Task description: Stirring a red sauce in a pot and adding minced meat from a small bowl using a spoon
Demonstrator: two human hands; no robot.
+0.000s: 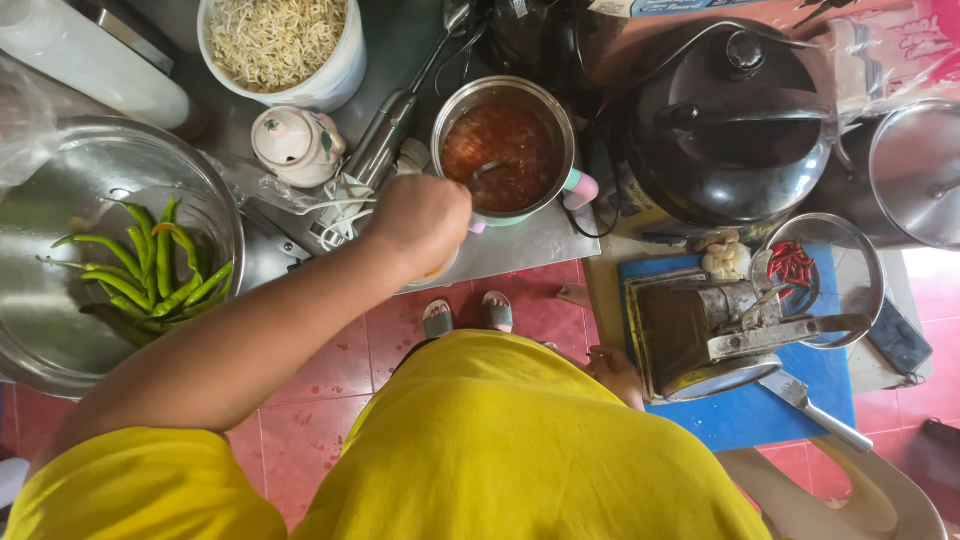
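My left hand (420,225) is closed in a fist just left of a small steel pot (555,115) of chunky red sauce (505,140). It seems to grip the handle of a spoon (487,172) whose bowl lies in the sauce. Under the hand, the rim of a small pale dish (437,272) peeks out. My right hand (615,372) rests low by my yellow shirt, against the left edge of a blue board (745,415). Its fingers are partly hidden.
A big steel bowl (60,340) of green chillies (160,270) sits at the left. A white tub of bean sprouts (275,40) and a small lidded ceramic jar (295,145) stand behind. On the right are a black lidded pot (725,120), a metal grinder (705,325), a knife (825,410) and a strainer of red chillies (795,265).
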